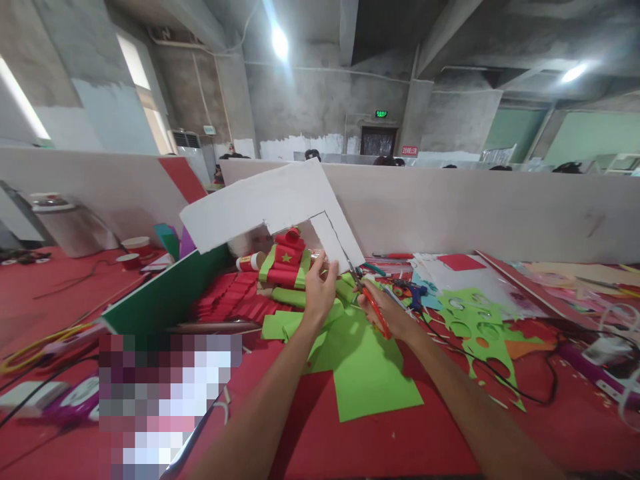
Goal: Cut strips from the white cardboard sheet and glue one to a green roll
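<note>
My left hand (320, 288) pinches the lower edge of a large white card sheet (270, 203), held up tilted above the table. A pencil outline runs along the sheet's cut-out corner. My right hand (387, 313) is closed around red-handled scissors (367, 297), whose blades meet the sheet's lower right edge near my left fingers. Below the hands lie light green paper pieces (367, 377) on the red table (360, 440). Behind the sheet stands a red and green paper model with a yellow star (286, 261).
A green board (160, 297) leans at left beside stacked red paper strips (235, 297). A glue gun (413, 291), green paper with punched holes (475, 320), black cables (520, 390) and a white divider wall (475, 210) lie right and behind. Red cups (136, 248) stand far left.
</note>
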Action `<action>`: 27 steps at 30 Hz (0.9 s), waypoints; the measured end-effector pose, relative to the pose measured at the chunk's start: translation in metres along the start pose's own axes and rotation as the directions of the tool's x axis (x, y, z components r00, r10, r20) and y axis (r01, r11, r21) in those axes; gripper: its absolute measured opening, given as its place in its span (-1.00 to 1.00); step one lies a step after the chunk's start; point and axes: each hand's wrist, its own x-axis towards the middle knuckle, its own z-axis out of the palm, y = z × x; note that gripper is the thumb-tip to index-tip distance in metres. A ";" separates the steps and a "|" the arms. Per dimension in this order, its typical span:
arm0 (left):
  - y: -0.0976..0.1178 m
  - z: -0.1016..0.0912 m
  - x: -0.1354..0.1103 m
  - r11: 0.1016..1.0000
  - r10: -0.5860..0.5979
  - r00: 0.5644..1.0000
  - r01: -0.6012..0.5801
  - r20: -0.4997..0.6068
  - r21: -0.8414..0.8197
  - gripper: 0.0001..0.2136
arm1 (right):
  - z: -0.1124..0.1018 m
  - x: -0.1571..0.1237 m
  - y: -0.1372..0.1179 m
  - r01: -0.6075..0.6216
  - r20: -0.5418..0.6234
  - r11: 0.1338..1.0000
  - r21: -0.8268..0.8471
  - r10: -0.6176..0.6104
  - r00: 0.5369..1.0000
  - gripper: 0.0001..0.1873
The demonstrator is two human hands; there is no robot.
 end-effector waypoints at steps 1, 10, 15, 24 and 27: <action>0.000 0.000 0.000 1.000 -0.002 1.000 0.002 0.002 -0.005 -0.60 | 0.001 0.000 0.000 0.001 -0.006 1.000 0.008 -0.001 1.000 -0.52; 0.002 0.000 0.000 1.000 -0.009 1.000 0.009 -0.016 0.005 -0.61 | 0.003 0.000 -0.002 -0.011 -0.016 0.999 0.038 0.011 1.000 -0.49; -0.001 -0.001 0.001 1.000 -0.012 1.000 0.012 -0.019 0.015 -0.59 | 0.003 0.001 -0.003 0.010 -0.048 1.000 -0.012 -0.010 0.999 -0.51; 0.000 -0.003 0.001 1.000 0.009 1.000 -0.010 0.017 0.028 -0.63 | 0.005 0.002 -0.001 0.030 -0.070 0.998 -0.046 -0.033 0.997 -0.53; -0.001 -0.003 0.000 1.000 0.016 0.999 -0.017 0.043 0.016 -0.62 | 0.006 0.002 0.002 0.018 -0.075 1.000 -0.026 -0.020 0.997 -0.53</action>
